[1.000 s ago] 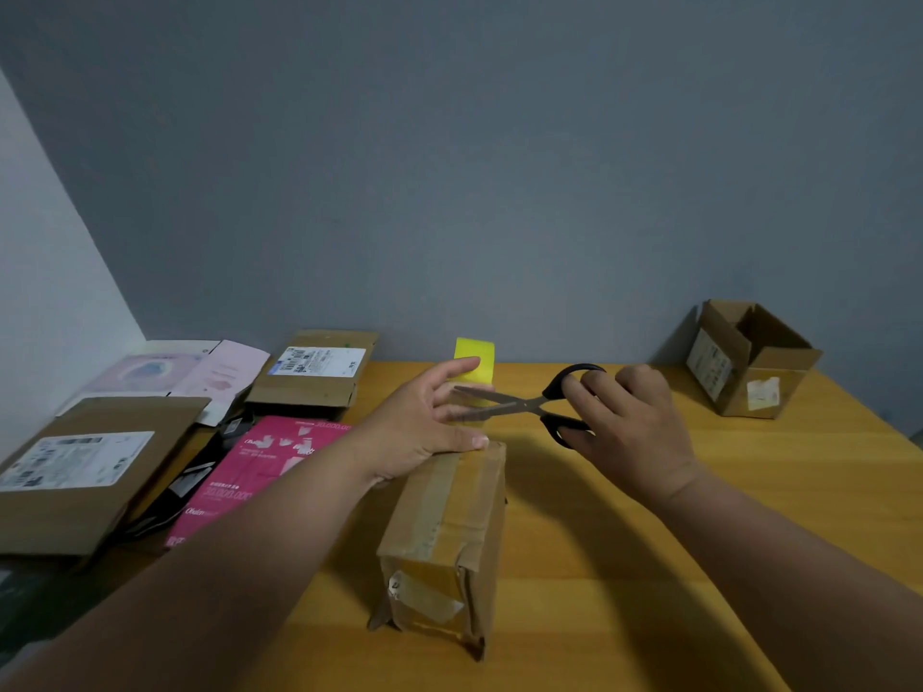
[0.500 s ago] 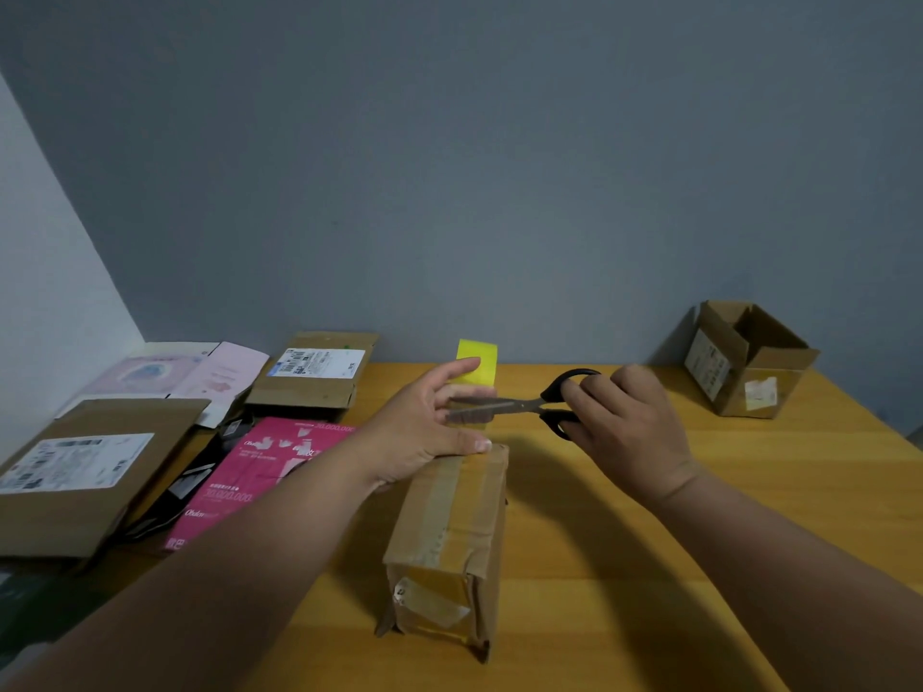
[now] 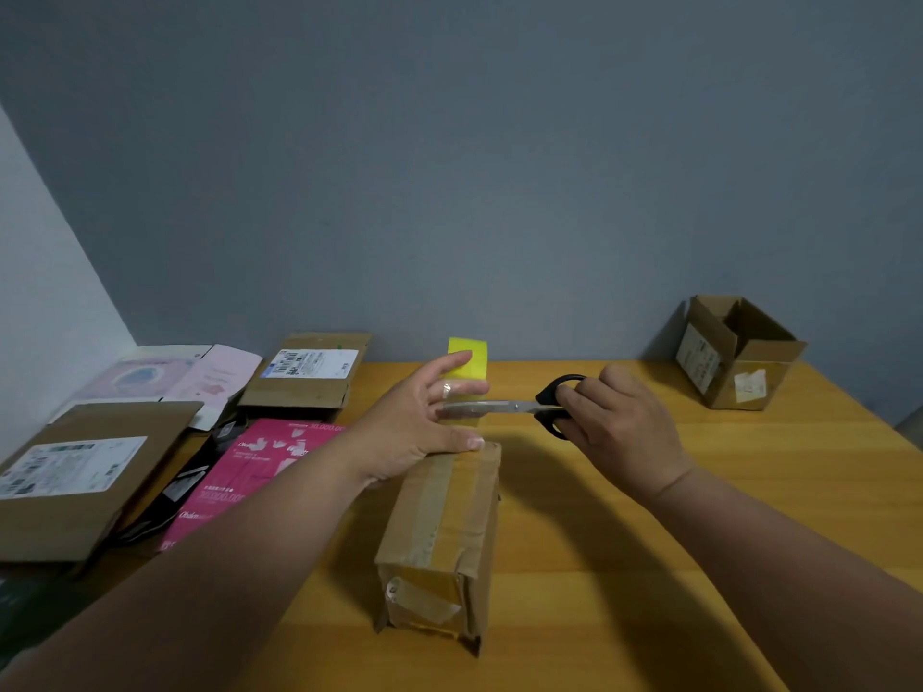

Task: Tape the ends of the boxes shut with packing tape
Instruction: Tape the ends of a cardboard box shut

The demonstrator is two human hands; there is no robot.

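Observation:
A small brown cardboard box (image 3: 449,516) lies lengthwise on the wooden table, with tape along its top and over its near end. My left hand (image 3: 419,422) rests at the box's far end: the thumb presses on the top edge and the straight fingers reach up against a yellow tape roll (image 3: 469,357) behind them. A strip of clear tape runs from the roll down toward the box. My right hand (image 3: 619,422) grips the black handles of the scissors (image 3: 504,407), whose blades lie across the tape strip just beyond my left fingers.
An open cardboard box (image 3: 734,352) stands at the back right by the wall. On the left lie flat brown parcels with labels (image 3: 80,472) (image 3: 309,372), a pink package (image 3: 249,472) and pale pink cartons (image 3: 180,377). The table (image 3: 649,566) shows bare wood on the right.
The scissor blades, slightly apart a second ago, have come together across the tape and slid a little left. My left hand and the box have stayed put.

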